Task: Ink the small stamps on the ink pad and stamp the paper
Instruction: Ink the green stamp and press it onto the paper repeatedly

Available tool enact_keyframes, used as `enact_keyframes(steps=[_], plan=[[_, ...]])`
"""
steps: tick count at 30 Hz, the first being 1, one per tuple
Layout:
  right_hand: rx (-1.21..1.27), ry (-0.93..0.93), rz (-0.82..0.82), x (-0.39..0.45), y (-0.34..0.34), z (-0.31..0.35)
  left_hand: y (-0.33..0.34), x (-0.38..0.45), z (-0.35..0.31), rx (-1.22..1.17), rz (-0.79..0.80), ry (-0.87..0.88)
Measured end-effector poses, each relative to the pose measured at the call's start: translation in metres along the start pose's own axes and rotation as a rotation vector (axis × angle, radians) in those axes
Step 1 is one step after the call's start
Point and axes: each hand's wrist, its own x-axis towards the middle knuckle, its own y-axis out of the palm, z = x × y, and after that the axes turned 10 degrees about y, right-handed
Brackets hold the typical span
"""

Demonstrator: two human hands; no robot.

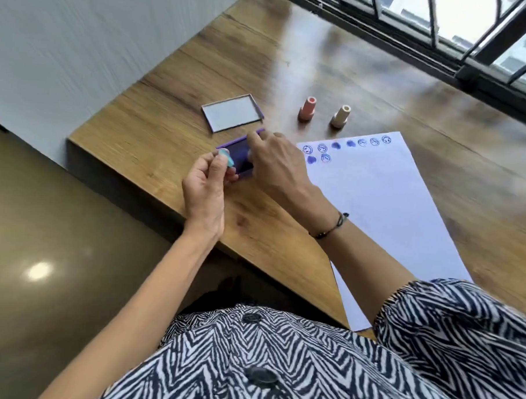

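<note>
A purple ink pad (238,151) lies open near the table's left edge. My left hand (206,184) holds a small teal stamp (227,160) just over the pad's near left corner. My right hand (275,165) reaches over the pad with fingers closed; a small pale stamp seems to press on the pad under it, mostly hidden. The white paper (385,210) lies to the right, with several blue stamp marks (342,147) along its far edge. A pink stamp (307,108) and a cream stamp (340,116) stand upright beyond the paper.
The ink pad's lid (233,113) lies upturned behind the pad. The wooden table (337,66) ends at a corner close to the pad's left, with floor (43,235) below. A black window frame (443,41) runs along the far right.
</note>
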Motion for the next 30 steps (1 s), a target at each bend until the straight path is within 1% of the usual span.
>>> enact_keyframes(steps=[3,9,16,20,24,26,28,30], plan=[[-0.027,-0.032,0.015,0.004,0.002,0.002,0.0,-0.001,0.002,0.034,0.014,0.004],[-0.005,-0.088,0.075,0.013,-0.001,-0.003,-0.002,0.0,0.001,0.014,-0.027,-0.015],[-0.039,-0.123,0.086,0.016,-0.006,-0.006,-0.002,0.0,0.002,0.011,-0.031,-0.021],[-0.076,-0.18,0.078,0.017,-0.004,-0.006,-0.002,0.0,0.003,0.022,-0.026,-0.018],[-0.073,-0.155,0.119,0.016,-0.005,-0.004,-0.004,-0.001,0.002,0.065,-0.001,-0.032],[0.033,-0.075,0.158,0.02,-0.011,-0.006,-0.003,-0.001,0.001,0.066,-0.001,-0.034],[0.248,0.072,0.238,0.027,-0.02,-0.013,-0.004,-0.001,-0.001,0.065,-0.001,-0.03],[0.464,0.198,0.262,0.033,-0.027,-0.021,-0.003,-0.002,-0.001,0.068,0.005,-0.021]])
